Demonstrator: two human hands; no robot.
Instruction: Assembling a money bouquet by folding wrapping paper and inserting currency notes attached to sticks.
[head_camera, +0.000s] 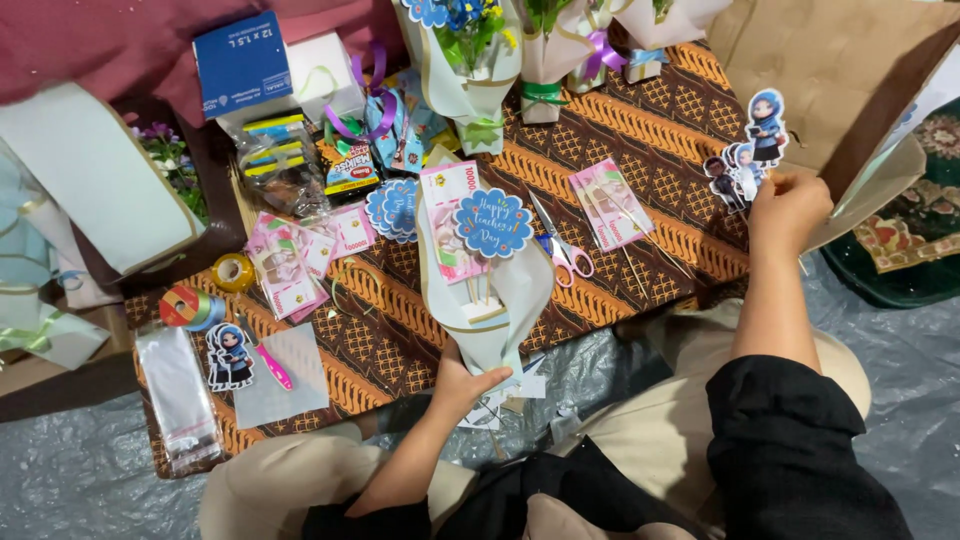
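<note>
My left hand (462, 382) grips the narrow base of a white paper-wrapped cone bouquet (500, 295) lying on the batik-patterned board (640, 130). The cone holds pink banknotes (448, 205) on sticks and a blue scalloped round topper (493, 223). My right hand (788, 208) is off to the right, pinching a cartoon figure cutout (738, 172) on a stick; a taller blue-dressed figure cutout (767, 124) stands just above it.
Pink-handled scissors (562, 248) and a stack of pink banknotes (610, 203) lie between my hands. Finished small bouquets (470, 60) line the far edge. At left are tape rolls (190, 306), a pink cutter (270, 363), clear sleeves (180, 400) and a blue box (240, 62). A brown paper bag (850, 70) sits at the right.
</note>
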